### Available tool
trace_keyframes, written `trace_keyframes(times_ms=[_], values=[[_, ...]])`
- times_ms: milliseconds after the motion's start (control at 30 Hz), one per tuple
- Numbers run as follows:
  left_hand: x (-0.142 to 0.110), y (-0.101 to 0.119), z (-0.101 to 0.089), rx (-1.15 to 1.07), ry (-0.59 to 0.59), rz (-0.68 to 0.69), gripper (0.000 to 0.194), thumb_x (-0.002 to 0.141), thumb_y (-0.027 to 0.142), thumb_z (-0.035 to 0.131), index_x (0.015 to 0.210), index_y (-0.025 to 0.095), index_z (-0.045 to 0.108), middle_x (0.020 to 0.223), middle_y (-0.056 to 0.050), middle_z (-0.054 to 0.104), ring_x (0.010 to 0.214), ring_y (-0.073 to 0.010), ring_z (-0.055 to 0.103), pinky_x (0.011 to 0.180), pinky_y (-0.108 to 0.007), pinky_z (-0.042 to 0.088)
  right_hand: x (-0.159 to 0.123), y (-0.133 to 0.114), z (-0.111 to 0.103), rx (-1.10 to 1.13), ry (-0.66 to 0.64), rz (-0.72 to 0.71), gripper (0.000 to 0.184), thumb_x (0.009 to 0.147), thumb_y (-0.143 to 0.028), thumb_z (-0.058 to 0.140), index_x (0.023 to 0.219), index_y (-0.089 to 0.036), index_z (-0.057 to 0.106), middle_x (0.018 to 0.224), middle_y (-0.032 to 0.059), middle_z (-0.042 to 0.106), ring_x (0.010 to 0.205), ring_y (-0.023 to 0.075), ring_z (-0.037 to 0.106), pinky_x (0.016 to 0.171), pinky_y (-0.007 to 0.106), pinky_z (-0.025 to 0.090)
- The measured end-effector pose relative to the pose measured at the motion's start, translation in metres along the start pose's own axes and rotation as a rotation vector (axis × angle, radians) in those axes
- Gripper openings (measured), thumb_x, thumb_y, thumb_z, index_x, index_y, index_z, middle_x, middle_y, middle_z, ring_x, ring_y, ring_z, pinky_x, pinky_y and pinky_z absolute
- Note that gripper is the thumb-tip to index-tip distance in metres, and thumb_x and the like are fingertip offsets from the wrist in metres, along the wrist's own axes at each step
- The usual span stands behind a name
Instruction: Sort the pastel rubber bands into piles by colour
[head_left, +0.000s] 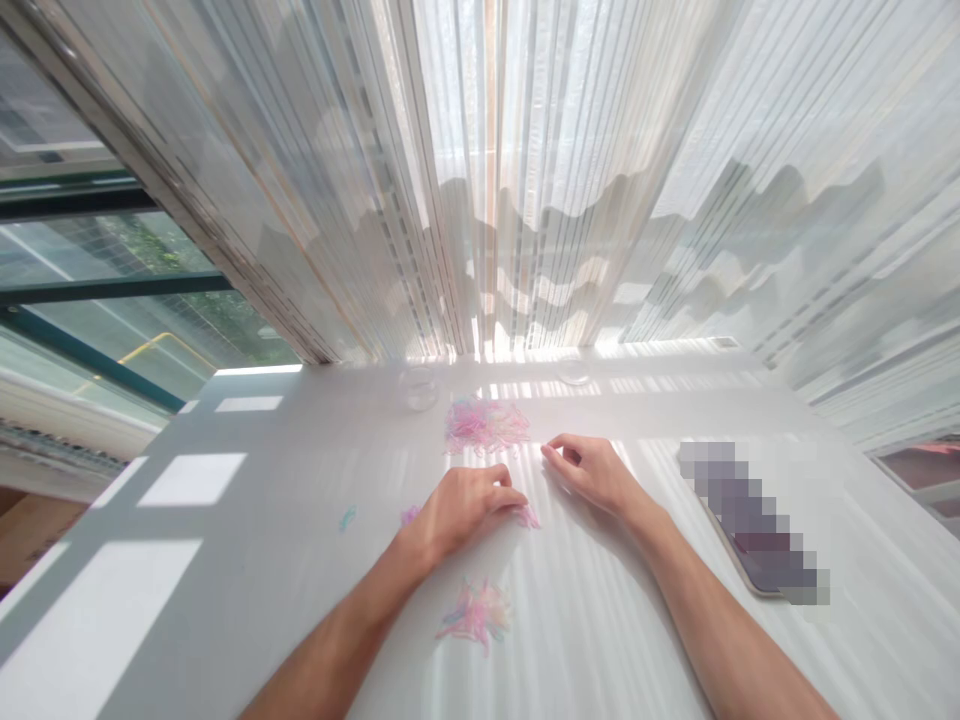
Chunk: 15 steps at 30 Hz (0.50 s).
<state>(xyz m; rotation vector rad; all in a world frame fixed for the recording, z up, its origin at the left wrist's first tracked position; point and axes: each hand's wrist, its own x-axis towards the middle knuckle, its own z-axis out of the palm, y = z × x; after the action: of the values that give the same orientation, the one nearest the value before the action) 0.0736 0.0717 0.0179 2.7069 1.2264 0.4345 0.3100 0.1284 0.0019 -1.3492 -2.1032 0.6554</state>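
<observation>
My left hand (472, 508) is bent over the white table, its fingers drawn together, the tips touching a small pink heap of thin loops (531, 516) that look like rubber bands. Whether a band is between those fingertips is hidden. Thumb and forefinger of my right hand (596, 472) are pinched together just off the right edge of a large pink pile (486, 425); anything in them is too small to make out. A purple heap (409, 515) shows partly behind my left wrist. Nearer me lies a mixed pastel heap (476, 612), and a small teal one (346, 518) is at left.
A clear round container (418, 388) stands behind the large pile, with a clear round dish or lid (574, 373) at the table's far edge. A phone (750, 530), partly blurred out, lies at right. Sheer curtains (495, 180) hang behind the table (285, 620).
</observation>
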Motion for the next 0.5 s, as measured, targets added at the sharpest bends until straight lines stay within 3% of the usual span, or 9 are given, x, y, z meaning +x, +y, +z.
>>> trace_keyframes(times_ms=[267, 367, 500], values=[[-0.003, -0.003, -0.006, 0.039, -0.071, -0.031, 0.027, 0.092, 0.014, 0.064, 0.11, 0.031, 0.075, 0.098, 0.002, 0.071, 0.064, -0.0098, 0.061, 0.051, -0.024, 0.03, 0.003, 0.003, 0.004, -0.003, 0.015, 0.044, 0.037, 0.091, -0.046, 0.051, 0.082, -0.018, 0.074, 0.053, -0.0017, 0.055, 0.052, 0.0144, 0.049, 0.058, 0.027, 0.035], [-0.016, -0.002, -0.015, 0.032, -0.04, -0.057, 0.03, 0.09, 0.012, 0.063, 0.115, 0.026, 0.072, 0.101, 0.0, 0.071, 0.065, -0.01, 0.062, 0.052, -0.023, 0.034, 0.003, 0.002, 0.004, -0.014, 0.025, 0.048, 0.037, 0.091, -0.047, 0.051, 0.074, -0.019, 0.068, 0.053, -0.0021, 0.054, 0.052, 0.0139, 0.048, 0.058, 0.027, 0.034], [-0.046, 0.005, -0.027, -0.063, 0.017, -0.075, 0.022, 0.103, 0.022, 0.052, 0.113, 0.025, 0.07, 0.1, -0.001, 0.072, 0.074, -0.0117, 0.067, 0.06, -0.022, 0.043, 0.003, 0.002, 0.005, -0.023, 0.044, 0.046, 0.038, 0.092, -0.048, 0.05, 0.066, -0.021, 0.054, 0.056, -0.0023, 0.053, 0.052, 0.013, 0.046, 0.056, 0.027, 0.033]])
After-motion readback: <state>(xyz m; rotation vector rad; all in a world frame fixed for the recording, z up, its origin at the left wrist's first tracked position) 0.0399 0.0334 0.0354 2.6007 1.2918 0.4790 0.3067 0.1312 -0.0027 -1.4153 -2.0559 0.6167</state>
